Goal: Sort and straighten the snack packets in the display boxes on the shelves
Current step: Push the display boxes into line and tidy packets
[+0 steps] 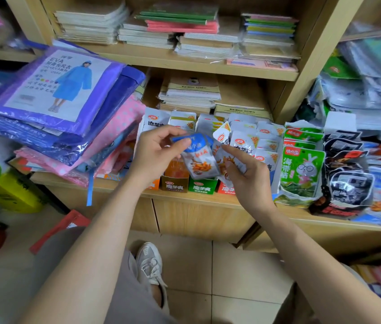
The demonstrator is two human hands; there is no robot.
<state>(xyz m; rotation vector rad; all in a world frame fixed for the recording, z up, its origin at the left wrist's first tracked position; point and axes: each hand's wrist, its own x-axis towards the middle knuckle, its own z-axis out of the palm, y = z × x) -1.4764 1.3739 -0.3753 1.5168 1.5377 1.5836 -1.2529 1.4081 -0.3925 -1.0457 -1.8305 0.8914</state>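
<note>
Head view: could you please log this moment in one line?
left hand pinches blue packet | right hand holds white packet | above display boxes

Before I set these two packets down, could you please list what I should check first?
1. Grip of left hand on blue packet: ok.
2. Grip of right hand on white packet: ok.
3. The blue packet matches the boxed packets in the display boxes: not ok.
4. Free slot in those boxes: cannot tell.
5. Stand of the black packets: not ok, slumped.
</note>
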